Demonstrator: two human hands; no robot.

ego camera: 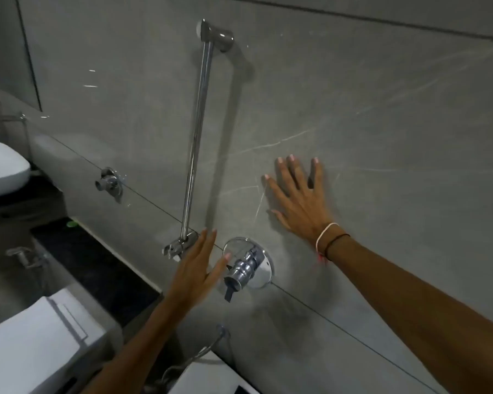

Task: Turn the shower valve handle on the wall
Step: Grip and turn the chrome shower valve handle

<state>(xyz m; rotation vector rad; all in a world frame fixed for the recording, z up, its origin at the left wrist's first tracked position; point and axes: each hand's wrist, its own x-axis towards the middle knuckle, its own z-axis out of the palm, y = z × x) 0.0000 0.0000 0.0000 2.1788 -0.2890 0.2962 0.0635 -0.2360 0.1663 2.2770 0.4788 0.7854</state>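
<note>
A chrome shower valve handle (243,271) juts out from a round chrome plate (264,275) on the grey tiled wall, its dark lever end pointing down. My left hand (195,268) hovers just left of the handle, fingers apart, thumb tip close to the plate but holding nothing. Up and to the right, my right hand (299,199) lies flat against the wall with fingers spread, thin bands on its wrist.
A chrome slide bar (197,132) runs up the wall left of the valve, its lower bracket (180,245) behind my left fingers. Another chrome fitting (110,183) is further left. A white basin (3,169) sits far left, a toilet cistern (43,345) lower left, and a hose (205,351) hangs below.
</note>
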